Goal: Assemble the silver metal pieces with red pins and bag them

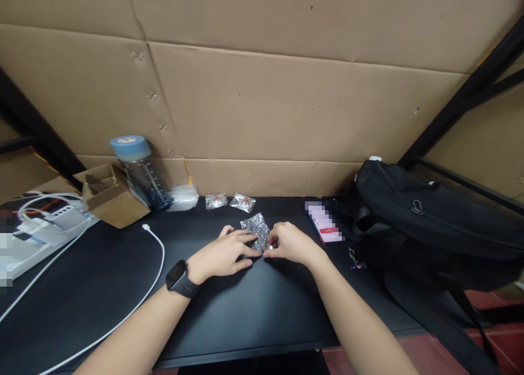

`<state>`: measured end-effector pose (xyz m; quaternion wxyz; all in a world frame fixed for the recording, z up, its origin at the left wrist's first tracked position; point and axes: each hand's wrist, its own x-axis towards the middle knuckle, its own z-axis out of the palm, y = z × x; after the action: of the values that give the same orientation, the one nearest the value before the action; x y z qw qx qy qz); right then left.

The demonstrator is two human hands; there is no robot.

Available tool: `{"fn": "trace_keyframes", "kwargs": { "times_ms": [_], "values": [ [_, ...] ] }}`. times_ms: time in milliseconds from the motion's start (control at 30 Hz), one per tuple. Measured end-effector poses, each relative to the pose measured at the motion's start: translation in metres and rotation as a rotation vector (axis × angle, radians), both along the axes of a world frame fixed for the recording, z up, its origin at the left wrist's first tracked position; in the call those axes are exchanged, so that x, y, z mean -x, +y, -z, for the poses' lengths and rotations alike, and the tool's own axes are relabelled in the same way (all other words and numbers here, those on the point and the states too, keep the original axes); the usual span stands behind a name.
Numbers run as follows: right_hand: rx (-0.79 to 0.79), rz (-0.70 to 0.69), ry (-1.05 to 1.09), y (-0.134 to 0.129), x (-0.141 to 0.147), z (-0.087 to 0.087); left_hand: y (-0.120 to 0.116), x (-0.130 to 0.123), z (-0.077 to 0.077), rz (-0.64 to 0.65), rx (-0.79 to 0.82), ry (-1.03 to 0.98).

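Observation:
A crinkled clear plastic bag (256, 225) lies on the black table. My left hand (227, 253), with a dark watch on its wrist, rests its outstretched fingers on the bag's lower part. Close beside it, my right hand (290, 243) is closed in a pinch around a small shiny metal piece with a red part (271, 245). My fingers cover much of this piece, so its exact kind is hidden. Farther back lie two small clear packets, the left packet (216, 201) and the right packet (243, 203), each with something red inside.
On the left are a blue-lidded bottle (141, 167), an open cardboard box (114, 197), a power strip (51, 225) and a white cable (162, 255). A phone (323, 222), a keychain (357, 261) and a black backpack (434, 227) occupy the right. Cardboard (254, 107) walls the back.

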<state>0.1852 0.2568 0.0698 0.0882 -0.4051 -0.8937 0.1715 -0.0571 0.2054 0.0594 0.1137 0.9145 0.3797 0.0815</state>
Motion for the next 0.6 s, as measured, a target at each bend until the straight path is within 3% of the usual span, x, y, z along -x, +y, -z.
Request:
{"fn": "trace_keyframes", "kwargs": {
  "times_ms": [400,600],
  "values": [
    [0.007,-0.048,0.177,0.003,0.013,0.016,0.0,0.001,0.001,0.01,0.007,-0.026],
    [-0.1,0.104,0.139,0.003,0.018,0.021,-0.002,0.002,0.001,-0.011,0.003,-0.012]
  ]
}}
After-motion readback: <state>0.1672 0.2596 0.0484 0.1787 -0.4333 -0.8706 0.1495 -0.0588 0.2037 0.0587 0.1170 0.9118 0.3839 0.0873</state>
